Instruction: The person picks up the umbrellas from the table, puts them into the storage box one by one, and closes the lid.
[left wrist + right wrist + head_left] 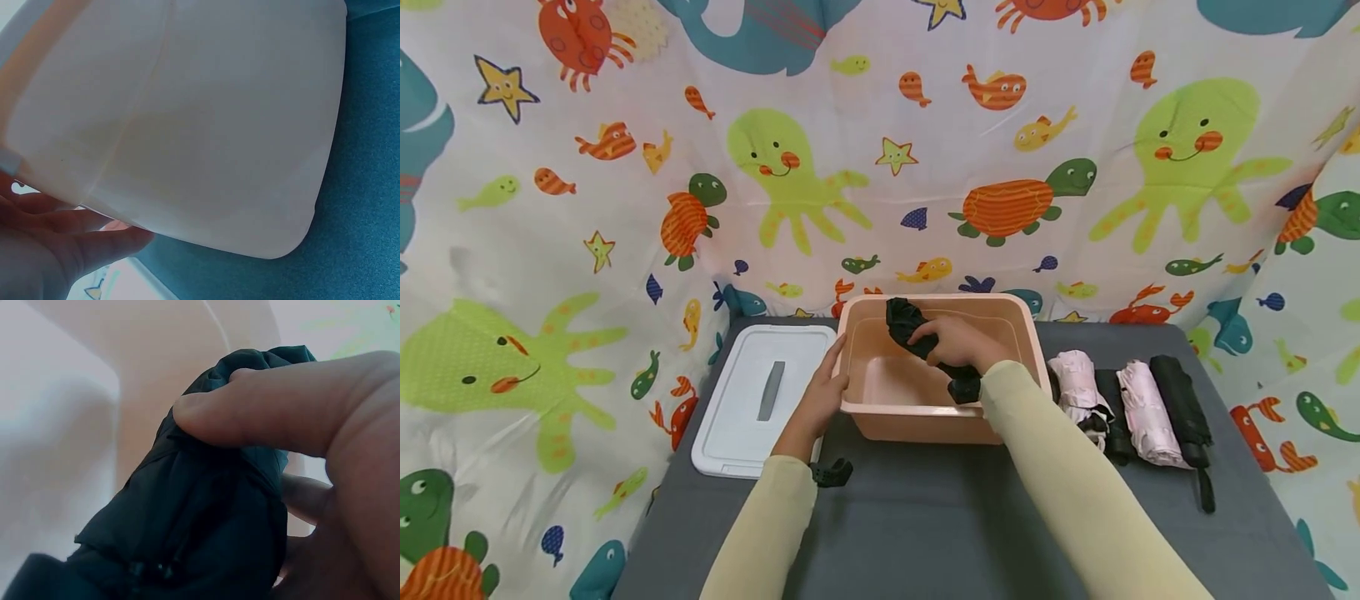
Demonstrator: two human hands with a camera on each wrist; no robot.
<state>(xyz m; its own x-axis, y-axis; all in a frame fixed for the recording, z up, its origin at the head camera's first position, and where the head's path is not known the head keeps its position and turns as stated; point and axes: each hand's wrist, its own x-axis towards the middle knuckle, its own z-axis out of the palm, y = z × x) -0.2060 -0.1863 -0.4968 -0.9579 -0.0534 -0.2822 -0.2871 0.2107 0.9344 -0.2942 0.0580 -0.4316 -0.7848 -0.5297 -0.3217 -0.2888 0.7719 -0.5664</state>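
My right hand [958, 342] grips a folded black umbrella [905, 323] over the inside of a peach plastic bin [887, 423]. In the right wrist view, the thumb lies across the umbrella's bunched fabric [206, 500], with other fingers partly hidden behind it. My left hand [826, 390] rests against the left side of the bin, its fingers extended along the outside near the rim. The left wrist view shows those fingers [119, 240] at the edge of the bin's pale wall [237, 137].
A white lid [737, 400] with a grey handle lies left of the bin on the grey table [902, 517]. To the right, folded pink umbrellas [1150, 417] and black umbrellas [1180, 404] lie side by side. A sea-animal curtain [865, 92] surrounds the table's back and sides.
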